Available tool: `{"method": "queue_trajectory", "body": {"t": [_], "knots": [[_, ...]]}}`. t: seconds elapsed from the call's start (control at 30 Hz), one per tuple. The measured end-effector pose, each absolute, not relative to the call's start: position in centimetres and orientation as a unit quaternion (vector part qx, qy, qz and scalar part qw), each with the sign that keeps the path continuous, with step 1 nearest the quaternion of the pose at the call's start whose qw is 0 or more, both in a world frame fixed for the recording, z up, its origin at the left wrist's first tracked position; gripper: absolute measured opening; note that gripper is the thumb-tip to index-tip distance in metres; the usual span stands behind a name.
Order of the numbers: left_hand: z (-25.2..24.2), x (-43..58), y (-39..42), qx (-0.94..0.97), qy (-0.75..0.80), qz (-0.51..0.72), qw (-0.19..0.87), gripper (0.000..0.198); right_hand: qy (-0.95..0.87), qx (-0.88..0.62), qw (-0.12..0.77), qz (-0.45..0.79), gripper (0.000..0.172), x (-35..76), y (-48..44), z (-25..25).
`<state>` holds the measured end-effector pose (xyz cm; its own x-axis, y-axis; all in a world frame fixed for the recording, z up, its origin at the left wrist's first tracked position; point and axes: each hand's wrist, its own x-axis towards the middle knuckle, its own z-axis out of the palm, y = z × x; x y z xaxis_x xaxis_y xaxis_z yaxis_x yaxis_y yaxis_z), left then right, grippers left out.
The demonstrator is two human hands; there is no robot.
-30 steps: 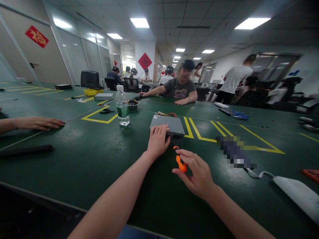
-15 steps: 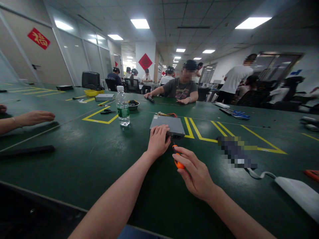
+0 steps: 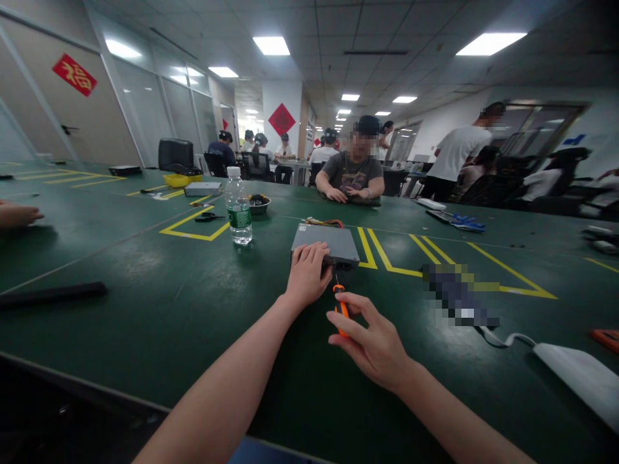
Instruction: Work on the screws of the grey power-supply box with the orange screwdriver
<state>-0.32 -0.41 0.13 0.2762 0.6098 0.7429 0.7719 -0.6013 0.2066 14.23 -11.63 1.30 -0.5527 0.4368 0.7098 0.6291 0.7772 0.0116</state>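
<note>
A grey metal computer power supply (image 3: 333, 243) lies flat on the green table, with coloured cables (image 3: 325, 223) at its far side. My left hand (image 3: 308, 274) rests over its near left corner, fingers on the top and thumb at the front face, gripping it. In my right hand (image 3: 370, 335) is an orange and black screwdriver (image 3: 342, 312), held by the handle between thumb and fingers. Its thin shaft points away from me at the front face of the power supply. Whether the tip sits in a screw is too small to tell.
A water bottle (image 3: 239, 212) stands left of the power supply, with a metal bowl (image 3: 260, 204) behind it. A black bar (image 3: 53, 296) lies at left. On the right are a blurred dark device (image 3: 459, 299) and a white object (image 3: 580, 380). A person (image 3: 353, 171) sits opposite.
My right hand and the screwdriver handle have shifted slightly toward me, fingers placed differently on the handle. My left hand is still. The person opposite brought their hands together; another person's hand at left withdrew.
</note>
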Motion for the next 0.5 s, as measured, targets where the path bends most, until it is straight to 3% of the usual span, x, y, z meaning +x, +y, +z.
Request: {"method": "queue_trajectory", "body": {"t": [0.13,0.4,0.5], "knots": [[0.22,-0.29,-0.50,-0.795,-0.439,-0.409,0.094,0.029,-0.863,-0.318,0.386,-0.075,0.030,14.53,-11.81,1.36],[0.24,-0.31,-0.50,-0.795,-0.438,-0.410,0.088,0.029,-0.846,-0.291,0.431,-0.119,0.025,14.68,-11.03,1.13],[0.23,-0.32,-0.49,-0.794,-0.436,-0.414,0.088,0.028,-0.854,-0.302,0.410,-0.105,0.030,14.69,-11.23,1.21]]}}
